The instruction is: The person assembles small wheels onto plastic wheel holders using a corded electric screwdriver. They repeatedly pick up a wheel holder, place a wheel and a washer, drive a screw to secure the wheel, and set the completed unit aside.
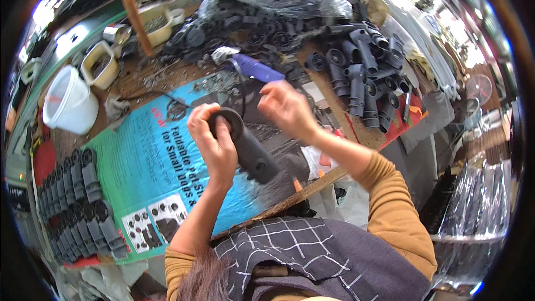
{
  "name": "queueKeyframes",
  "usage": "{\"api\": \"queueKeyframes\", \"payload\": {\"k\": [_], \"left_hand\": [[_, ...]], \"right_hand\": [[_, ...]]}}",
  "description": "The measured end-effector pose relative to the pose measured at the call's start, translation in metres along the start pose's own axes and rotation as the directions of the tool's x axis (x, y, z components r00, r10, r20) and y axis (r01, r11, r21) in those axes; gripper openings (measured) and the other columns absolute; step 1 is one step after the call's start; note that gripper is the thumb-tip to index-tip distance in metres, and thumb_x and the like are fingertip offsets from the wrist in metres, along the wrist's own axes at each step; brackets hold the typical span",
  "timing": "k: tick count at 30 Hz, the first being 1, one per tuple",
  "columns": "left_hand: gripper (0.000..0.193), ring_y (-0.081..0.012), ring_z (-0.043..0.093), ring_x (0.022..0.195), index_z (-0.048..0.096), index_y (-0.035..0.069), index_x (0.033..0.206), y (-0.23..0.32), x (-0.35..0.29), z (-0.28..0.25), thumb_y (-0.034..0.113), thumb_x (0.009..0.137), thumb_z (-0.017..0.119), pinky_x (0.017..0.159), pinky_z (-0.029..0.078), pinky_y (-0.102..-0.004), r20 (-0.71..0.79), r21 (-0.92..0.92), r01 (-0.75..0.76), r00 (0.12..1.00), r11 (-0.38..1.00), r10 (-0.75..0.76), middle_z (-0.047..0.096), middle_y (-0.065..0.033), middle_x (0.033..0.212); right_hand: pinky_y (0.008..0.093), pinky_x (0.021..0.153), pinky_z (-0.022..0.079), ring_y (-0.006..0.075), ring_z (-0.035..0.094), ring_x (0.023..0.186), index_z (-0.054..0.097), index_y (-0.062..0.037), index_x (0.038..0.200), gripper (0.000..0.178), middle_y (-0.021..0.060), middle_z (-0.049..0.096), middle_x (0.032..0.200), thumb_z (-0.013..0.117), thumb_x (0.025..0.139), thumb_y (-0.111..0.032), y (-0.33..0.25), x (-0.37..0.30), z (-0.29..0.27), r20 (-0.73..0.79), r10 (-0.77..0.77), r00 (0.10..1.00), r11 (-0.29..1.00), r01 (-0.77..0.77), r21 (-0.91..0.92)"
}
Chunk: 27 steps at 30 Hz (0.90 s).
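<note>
My left hand (213, 142) is closed round the ringed upper end of a black plastic tube fitting (257, 156), its thumb inside the opening. The fitting tilts down to the right over the worktable and has a round hole in its side. Just right of it, apart from it, my right hand (287, 110) hangs in the air. Motion blurs its bent fingers, so whether they hold anything small cannot be told. Beyond the hands lies a long purple tool (257, 68) with a dark cable beside it.
Black fittings stand in rows (78, 178) at the left and lie heaped (365, 72) at the right. More black parts (256, 28) pile up at the back under clear plastic. A white bucket (69, 103) and yellowish tubs (100, 67) stand left. A printed blue-green sheet (134, 161) covers the table.
</note>
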State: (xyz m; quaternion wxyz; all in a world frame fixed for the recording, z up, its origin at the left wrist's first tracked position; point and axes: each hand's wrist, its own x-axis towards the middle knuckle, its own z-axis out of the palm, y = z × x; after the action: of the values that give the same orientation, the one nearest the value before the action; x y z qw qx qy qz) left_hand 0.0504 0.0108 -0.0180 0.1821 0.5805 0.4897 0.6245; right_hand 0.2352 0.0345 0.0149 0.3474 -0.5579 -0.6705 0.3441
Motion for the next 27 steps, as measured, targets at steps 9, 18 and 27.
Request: {"api": "queueKeyframes", "payload": {"k": [9, 18, 27], "left_hand": [[0.041, -0.0270, 0.041, 0.124, 0.055, 0.008, 0.121, -0.016, 0.002, -0.018, 0.032, 0.090, 0.067, 0.097, 0.043, -0.0402, 0.157, 0.009, 0.110, 0.981, 0.994, -0.110, 0.042, -0.0135, 0.132], [0.057, -0.0375, 0.054, 0.115, 0.054, 0.006, 0.122, -0.114, 0.041, -0.308, 0.025, 0.074, 0.078, 0.099, 0.042, -0.0464, -0.163, 0.968, 0.189, 0.973, 0.164, -0.162, 0.057, -0.0213, 0.121], [0.078, -0.0360, 0.061, 0.107, 0.048, -0.003, 0.132, -0.124, 0.051, -0.340, 0.036, 0.067, 0.070, 0.093, 0.047, -0.0416, -0.269, 0.773, 0.540, 0.754, 0.332, -0.599, 0.063, -0.0268, 0.112]], "right_hand": [[0.0382, 0.057, 0.055, 0.0198, 0.067, 0.069, 0.065, -0.0080, 0.098, 0.037, 0.0063, 0.067, 0.085, 0.058, 0.095, -0.044, 0.041, 0.052, -0.145, -0.296, 0.314, 0.902, 0.778, -0.066, 0.625], [0.0297, 0.060, 0.054, 0.0170, 0.061, 0.070, 0.061, -0.0081, 0.096, 0.024, 0.0038, 0.059, 0.083, 0.071, 0.087, -0.028, 0.120, 0.141, -0.310, -0.646, 0.539, 0.541, 0.783, -0.039, 0.620], [0.0213, 0.072, 0.047, 0.0067, 0.057, 0.075, 0.068, -0.0031, 0.100, 0.018, 0.0003, 0.065, 0.085, 0.064, 0.091, -0.018, 0.006, 0.110, -0.102, -0.092, -0.184, 0.979, 0.973, 0.195, 0.127]]}}
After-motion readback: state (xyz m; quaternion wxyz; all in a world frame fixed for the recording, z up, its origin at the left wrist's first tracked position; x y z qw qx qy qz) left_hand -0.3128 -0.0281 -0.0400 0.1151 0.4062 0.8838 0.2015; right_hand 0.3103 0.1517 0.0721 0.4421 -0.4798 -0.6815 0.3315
